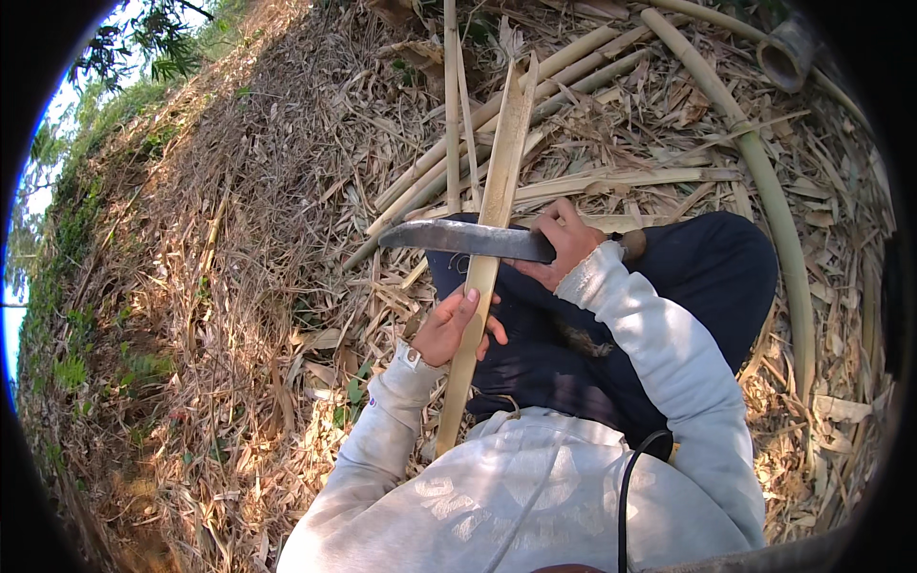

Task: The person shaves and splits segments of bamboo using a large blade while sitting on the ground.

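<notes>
A long split bamboo strip runs from my lap up and away, its far end forked into two points. My left hand is wrapped round its lower part, thumb on top. Across the strip, just beyond that hand, lies the dark curved blade of a machete, its tip pointing left. My right hand grips the machete at the rear of the blade, close to the wooden handle, part of which shows beyond the wrist. Whether the edge bites into the bamboo, I cannot tell.
Several bamboo poles lie on the ground ahead. A long curved pole bends along my right side, near a hollow bamboo piece. Dry leaves and shavings cover the ground. A black cable hangs over my grey sweatshirt.
</notes>
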`<state>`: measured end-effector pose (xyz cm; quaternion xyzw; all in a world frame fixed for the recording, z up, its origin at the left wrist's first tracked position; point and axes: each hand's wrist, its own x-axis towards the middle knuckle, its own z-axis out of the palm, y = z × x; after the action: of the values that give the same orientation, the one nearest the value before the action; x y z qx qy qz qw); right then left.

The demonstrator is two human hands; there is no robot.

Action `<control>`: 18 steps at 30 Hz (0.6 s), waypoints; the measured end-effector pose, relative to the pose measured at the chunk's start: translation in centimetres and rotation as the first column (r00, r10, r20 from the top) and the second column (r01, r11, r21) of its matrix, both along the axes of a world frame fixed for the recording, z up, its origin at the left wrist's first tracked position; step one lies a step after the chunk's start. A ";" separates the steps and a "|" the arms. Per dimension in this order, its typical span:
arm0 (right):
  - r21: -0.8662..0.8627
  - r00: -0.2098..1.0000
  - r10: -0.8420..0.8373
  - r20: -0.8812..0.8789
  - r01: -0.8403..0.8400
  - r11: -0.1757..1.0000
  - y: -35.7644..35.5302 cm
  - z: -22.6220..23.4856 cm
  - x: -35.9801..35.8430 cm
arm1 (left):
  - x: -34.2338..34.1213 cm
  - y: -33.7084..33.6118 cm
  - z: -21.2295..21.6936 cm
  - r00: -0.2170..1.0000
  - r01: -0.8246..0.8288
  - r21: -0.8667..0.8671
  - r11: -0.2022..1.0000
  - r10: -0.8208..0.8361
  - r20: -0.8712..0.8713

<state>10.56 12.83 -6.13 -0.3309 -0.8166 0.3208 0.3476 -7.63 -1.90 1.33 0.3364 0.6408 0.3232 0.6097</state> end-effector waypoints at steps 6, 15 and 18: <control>-0.040 0.961 0.215 0.172 -0.211 0.977 -0.9 1.6 -0.2 | 0.7 0.8 -1.6 0.939 -0.167 0.049 0.985 0.144 0.312; -0.124 0.924 0.267 0.274 -0.242 0.962 -1.0 2.1 -0.2 | 2.5 2.1 -0.7 0.978 0.037 0.029 0.999 -0.031 -0.206; -0.174 0.914 0.287 0.288 -0.244 0.954 -0.8 2.0 -0.4 | 4.1 2.2 -0.7 0.980 -0.161 -0.008 0.987 0.160 -0.116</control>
<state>10.14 12.03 -4.18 -0.2856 -0.8747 0.3636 0.1452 -3.53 0.30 0.62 0.2963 0.7026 0.3459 0.5467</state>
